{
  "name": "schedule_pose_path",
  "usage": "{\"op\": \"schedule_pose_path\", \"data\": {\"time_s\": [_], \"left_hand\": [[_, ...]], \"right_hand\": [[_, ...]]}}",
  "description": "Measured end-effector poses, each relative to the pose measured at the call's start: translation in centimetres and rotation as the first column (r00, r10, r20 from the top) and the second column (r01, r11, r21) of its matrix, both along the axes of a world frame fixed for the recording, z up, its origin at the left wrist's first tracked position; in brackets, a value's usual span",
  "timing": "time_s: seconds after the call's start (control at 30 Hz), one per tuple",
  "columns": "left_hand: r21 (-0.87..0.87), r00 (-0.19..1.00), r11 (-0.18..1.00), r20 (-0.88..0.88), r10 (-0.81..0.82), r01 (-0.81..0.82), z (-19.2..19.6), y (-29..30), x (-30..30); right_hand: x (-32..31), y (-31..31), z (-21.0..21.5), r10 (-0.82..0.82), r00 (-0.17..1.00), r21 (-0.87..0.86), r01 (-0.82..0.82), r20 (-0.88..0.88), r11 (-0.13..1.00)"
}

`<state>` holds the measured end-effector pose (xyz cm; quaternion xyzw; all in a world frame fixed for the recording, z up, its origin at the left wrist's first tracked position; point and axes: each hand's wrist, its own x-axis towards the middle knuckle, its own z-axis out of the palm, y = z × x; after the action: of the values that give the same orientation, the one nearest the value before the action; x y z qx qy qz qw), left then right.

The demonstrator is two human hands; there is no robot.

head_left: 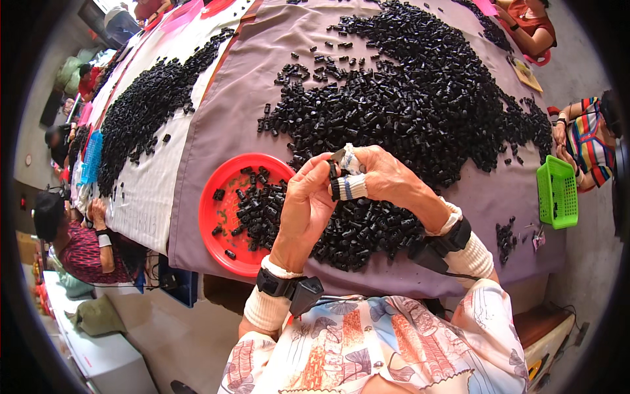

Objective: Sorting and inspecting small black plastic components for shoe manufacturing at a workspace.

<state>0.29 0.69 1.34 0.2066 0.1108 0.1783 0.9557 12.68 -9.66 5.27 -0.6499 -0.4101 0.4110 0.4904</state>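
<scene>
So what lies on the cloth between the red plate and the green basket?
In the head view, a heap of small black parts lies between red plate and green basket.

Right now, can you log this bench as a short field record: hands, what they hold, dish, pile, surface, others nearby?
left hand: raised over the dish edge, fingers curled toward a small black plastic piece pinched between both hands
right hand: fingers wrapped in white and striped tape, meeting the left hand; a small blade-like tip shows above them
dish: round red plastic plate, part-filled with black pieces
pile: large heap of small black plastic parts
surface: mauve cloth over the table
others: seated person in striped top beside green plastic basket
</scene>
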Motion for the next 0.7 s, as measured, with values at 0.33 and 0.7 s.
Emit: {"op": "schedule_pose_path", "data": {"time_s": [0.33, 0.7], "left_hand": [[0.106, 0.996, 0.994, -0.081, 0.035, -0.027, -0.5, 0.6, 0.8], [0.15, 0.99, 0.988, -0.129, 0.06, -0.04, -0.1, 0.3, 0.6]], "right_hand": [[0.2, 0.2, -0.4, -0.021, 0.997, 0.062, 0.017, 0.076, 0.998], [0.8, 0.6, -1.5, 0.048, 0.975, 0.036, -0.057, 0.217, 0.998]]}}
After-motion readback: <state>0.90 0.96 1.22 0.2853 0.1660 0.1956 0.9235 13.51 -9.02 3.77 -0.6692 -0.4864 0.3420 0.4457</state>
